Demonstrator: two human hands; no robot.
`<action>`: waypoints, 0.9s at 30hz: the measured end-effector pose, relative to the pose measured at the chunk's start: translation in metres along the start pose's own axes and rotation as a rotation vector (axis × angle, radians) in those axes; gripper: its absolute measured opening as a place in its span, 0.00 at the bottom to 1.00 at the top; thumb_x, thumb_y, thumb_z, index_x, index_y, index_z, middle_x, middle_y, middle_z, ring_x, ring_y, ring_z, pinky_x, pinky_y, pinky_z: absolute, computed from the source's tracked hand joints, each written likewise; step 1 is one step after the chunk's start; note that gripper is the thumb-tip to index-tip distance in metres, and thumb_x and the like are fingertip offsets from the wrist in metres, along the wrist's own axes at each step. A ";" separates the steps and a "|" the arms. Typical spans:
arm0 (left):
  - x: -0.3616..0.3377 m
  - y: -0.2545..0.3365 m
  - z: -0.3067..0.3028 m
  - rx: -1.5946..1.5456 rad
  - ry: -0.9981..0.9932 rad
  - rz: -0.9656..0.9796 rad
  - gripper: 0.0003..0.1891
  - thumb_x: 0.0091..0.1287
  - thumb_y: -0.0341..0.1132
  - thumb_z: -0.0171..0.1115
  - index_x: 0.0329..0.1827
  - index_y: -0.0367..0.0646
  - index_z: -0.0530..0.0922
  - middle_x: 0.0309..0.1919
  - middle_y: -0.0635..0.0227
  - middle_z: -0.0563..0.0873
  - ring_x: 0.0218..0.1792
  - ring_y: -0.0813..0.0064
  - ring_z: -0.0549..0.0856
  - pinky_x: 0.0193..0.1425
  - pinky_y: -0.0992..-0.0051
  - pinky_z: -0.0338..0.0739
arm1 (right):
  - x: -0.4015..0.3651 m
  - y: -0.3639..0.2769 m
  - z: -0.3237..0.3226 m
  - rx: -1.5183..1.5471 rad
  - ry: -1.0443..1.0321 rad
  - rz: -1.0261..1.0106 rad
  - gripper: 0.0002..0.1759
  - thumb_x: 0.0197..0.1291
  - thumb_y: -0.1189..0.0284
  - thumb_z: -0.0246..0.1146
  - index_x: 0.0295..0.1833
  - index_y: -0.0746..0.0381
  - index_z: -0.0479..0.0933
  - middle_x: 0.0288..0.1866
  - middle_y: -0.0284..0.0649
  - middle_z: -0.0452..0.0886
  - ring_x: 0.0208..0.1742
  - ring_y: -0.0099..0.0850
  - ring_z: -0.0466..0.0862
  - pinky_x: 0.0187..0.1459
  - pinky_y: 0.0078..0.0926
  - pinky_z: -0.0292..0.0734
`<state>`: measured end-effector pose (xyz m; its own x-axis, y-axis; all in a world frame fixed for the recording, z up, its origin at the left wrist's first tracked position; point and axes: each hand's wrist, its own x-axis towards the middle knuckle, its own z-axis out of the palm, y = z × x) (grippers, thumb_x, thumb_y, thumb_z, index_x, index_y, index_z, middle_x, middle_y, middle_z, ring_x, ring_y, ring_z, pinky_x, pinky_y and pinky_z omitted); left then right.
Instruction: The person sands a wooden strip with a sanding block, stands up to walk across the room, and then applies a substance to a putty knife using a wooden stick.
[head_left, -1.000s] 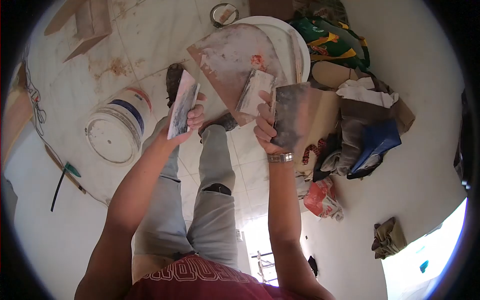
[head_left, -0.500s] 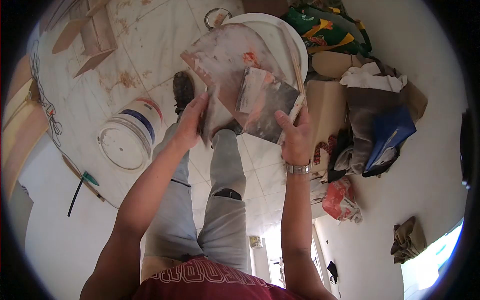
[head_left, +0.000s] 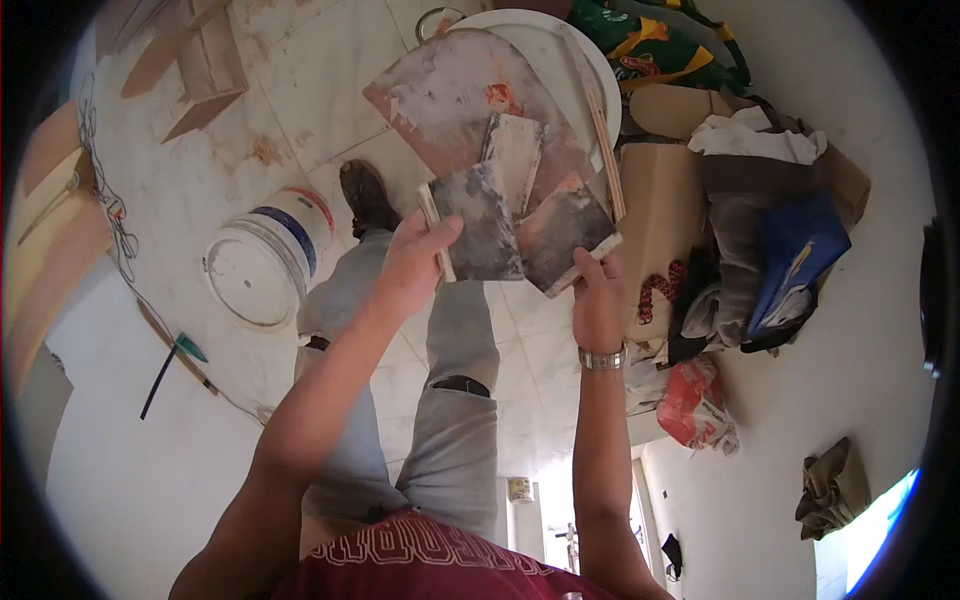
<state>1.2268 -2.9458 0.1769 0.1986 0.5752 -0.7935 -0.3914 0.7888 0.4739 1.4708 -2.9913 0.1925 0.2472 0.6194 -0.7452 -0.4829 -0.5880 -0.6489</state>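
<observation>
Left hand (head_left: 412,268): closed on the wooden-edged end of a grey scraper blade (head_left: 482,222), with the thumb laid across its face.

Right hand (head_left: 598,298), wristwatch (head_left: 602,358) worn: fingers clamped on the lower corner of a second blade (head_left: 565,232), which is smeared grey and reddish.

The two blades are held side by side over the knees, and their inner edges meet at the middle. Which one lies on top cannot be told.

A narrower pale blade (head_left: 515,158) is seen just above them, touching both. Which hand carries it cannot be told.

Noted below, on the tiled floor (head_left: 250,80):
- A putty-smeared board (head_left: 450,90) is laid partly over a white round basin (head_left: 575,55) at the far edge.
- A white bucket (head_left: 262,262) is stood just beside the left leg.
- A green-handled tool (head_left: 178,355) is laid near the floor's left edge.
- A cardboard box (head_left: 655,200) and a heap of cloths and bags (head_left: 770,240) are piled along the right edge.
</observation>
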 end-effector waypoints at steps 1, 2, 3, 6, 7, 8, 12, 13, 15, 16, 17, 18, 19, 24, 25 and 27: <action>-0.002 -0.005 -0.005 0.196 -0.029 0.101 0.15 0.72 0.32 0.67 0.60 0.45 0.83 0.50 0.68 0.86 0.51 0.75 0.85 0.54 0.72 0.81 | -0.002 0.004 -0.004 -0.053 0.011 0.001 0.17 0.71 0.76 0.63 0.63 0.66 0.78 0.56 0.36 0.85 0.54 0.23 0.83 0.58 0.25 0.76; -0.004 -0.010 -0.010 0.389 -0.038 0.207 0.15 0.71 0.31 0.68 0.60 0.46 0.84 0.51 0.66 0.86 0.52 0.72 0.85 0.54 0.71 0.81 | -0.003 0.009 -0.009 -0.106 0.025 0.004 0.16 0.71 0.76 0.63 0.61 0.66 0.79 0.55 0.36 0.85 0.54 0.23 0.83 0.58 0.25 0.76; -0.016 0.000 0.001 0.649 -0.039 0.388 0.15 0.69 0.29 0.69 0.58 0.48 0.86 0.50 0.66 0.85 0.51 0.71 0.84 0.54 0.71 0.80 | -0.003 0.013 -0.014 -0.155 0.051 0.037 0.15 0.70 0.77 0.63 0.61 0.66 0.79 0.55 0.36 0.85 0.53 0.23 0.83 0.57 0.25 0.77; -0.040 0.014 0.012 1.087 -0.030 0.833 0.16 0.61 0.25 0.72 0.51 0.54 0.91 0.48 0.65 0.82 0.47 0.67 0.82 0.54 0.70 0.76 | -0.004 0.020 -0.014 -0.154 0.079 0.084 0.13 0.70 0.77 0.64 0.58 0.64 0.79 0.53 0.35 0.85 0.51 0.22 0.83 0.55 0.26 0.77; -0.044 0.017 0.011 1.175 -0.019 0.972 0.17 0.58 0.24 0.74 0.48 0.56 0.93 0.47 0.66 0.81 0.46 0.66 0.81 0.55 0.70 0.75 | -0.004 0.021 -0.007 -0.049 0.057 0.059 0.13 0.70 0.78 0.64 0.58 0.64 0.79 0.53 0.35 0.85 0.51 0.23 0.83 0.54 0.27 0.78; -0.048 0.020 0.008 1.219 -0.016 1.010 0.18 0.57 0.24 0.75 0.49 0.56 0.93 0.47 0.67 0.81 0.47 0.65 0.81 0.55 0.69 0.74 | -0.005 0.021 0.002 0.056 0.031 0.033 0.13 0.69 0.78 0.64 0.58 0.63 0.80 0.52 0.34 0.85 0.50 0.23 0.83 0.54 0.28 0.78; -0.053 0.028 -0.004 1.294 0.016 1.082 0.21 0.53 0.23 0.77 0.50 0.56 0.92 0.48 0.69 0.81 0.48 0.65 0.80 0.57 0.66 0.71 | -0.002 0.025 0.025 0.206 0.004 0.048 0.15 0.71 0.79 0.62 0.62 0.62 0.78 0.55 0.35 0.85 0.52 0.26 0.84 0.55 0.33 0.79; -0.052 0.029 -0.006 1.285 0.026 1.077 0.22 0.52 0.23 0.77 0.50 0.56 0.92 0.49 0.70 0.81 0.49 0.64 0.80 0.57 0.65 0.70 | 0.000 0.030 0.025 0.205 -0.019 0.055 0.17 0.71 0.79 0.60 0.64 0.62 0.76 0.58 0.35 0.84 0.55 0.27 0.84 0.57 0.34 0.80; -0.053 0.033 -0.010 1.277 0.042 1.089 0.20 0.54 0.22 0.76 0.49 0.54 0.92 0.47 0.68 0.82 0.46 0.65 0.81 0.55 0.68 0.71 | 0.002 0.032 0.029 0.198 -0.047 0.060 0.19 0.72 0.79 0.59 0.67 0.62 0.75 0.61 0.36 0.83 0.58 0.29 0.84 0.59 0.36 0.80; -0.052 0.036 -0.010 1.270 0.051 1.095 0.19 0.55 0.21 0.76 0.48 0.53 0.92 0.46 0.67 0.83 0.45 0.66 0.81 0.54 0.70 0.72 | 0.002 0.030 0.033 0.192 -0.053 0.058 0.19 0.72 0.79 0.59 0.67 0.62 0.75 0.61 0.36 0.83 0.58 0.29 0.84 0.60 0.36 0.80; -0.051 0.033 -0.011 1.130 0.059 1.010 0.17 0.59 0.22 0.73 0.48 0.52 0.91 0.44 0.69 0.82 0.42 0.69 0.80 0.50 0.72 0.70 | 0.003 0.028 0.038 0.185 -0.059 0.054 0.19 0.73 0.79 0.59 0.67 0.62 0.75 0.61 0.36 0.83 0.58 0.29 0.84 0.60 0.36 0.80; -0.048 0.028 -0.011 0.988 0.065 0.927 0.14 0.63 0.24 0.70 0.49 0.52 0.90 0.42 0.72 0.81 0.39 0.73 0.79 0.46 0.75 0.69 | 0.004 0.025 0.043 0.148 -0.056 0.038 0.19 0.73 0.79 0.59 0.68 0.62 0.75 0.61 0.36 0.83 0.58 0.29 0.84 0.59 0.36 0.80; -0.046 0.024 -0.012 0.844 0.067 0.840 0.11 0.67 0.25 0.68 0.49 0.51 0.89 0.40 0.74 0.81 0.36 0.77 0.78 0.41 0.77 0.68 | 0.004 0.022 0.048 0.109 -0.050 0.022 0.20 0.73 0.79 0.59 0.68 0.62 0.74 0.61 0.36 0.83 0.57 0.29 0.83 0.59 0.36 0.80; -0.049 0.029 -0.032 0.089 0.043 0.098 0.12 0.79 0.39 0.61 0.38 0.40 0.77 0.34 0.83 0.72 0.35 0.89 0.69 0.37 0.81 0.64 | 0.003 0.014 0.063 -0.083 -0.090 0.019 0.16 0.74 0.78 0.59 0.64 0.63 0.76 0.55 0.35 0.84 0.52 0.26 0.83 0.55 0.32 0.80; -0.048 0.029 -0.038 0.129 0.011 0.091 0.13 0.78 0.40 0.62 0.39 0.40 0.78 0.34 0.81 0.72 0.35 0.88 0.70 0.38 0.80 0.65 | 0.002 0.011 0.069 -0.126 -0.100 0.016 0.14 0.74 0.77 0.60 0.62 0.65 0.77 0.53 0.35 0.85 0.50 0.24 0.83 0.54 0.30 0.80; -0.044 0.028 -0.042 0.207 0.005 0.170 0.13 0.77 0.40 0.63 0.39 0.38 0.78 0.36 0.78 0.74 0.36 0.85 0.71 0.40 0.78 0.68 | 0.002 0.010 0.079 -0.151 -0.114 0.006 0.12 0.74 0.76 0.59 0.60 0.66 0.78 0.50 0.35 0.86 0.47 0.23 0.83 0.52 0.28 0.80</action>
<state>1.1698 -2.9579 0.2089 0.1411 0.7028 -0.6972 -0.2267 0.7085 0.6683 1.4003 -2.9552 0.1966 0.1438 0.6657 -0.7323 -0.3505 -0.6578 -0.6667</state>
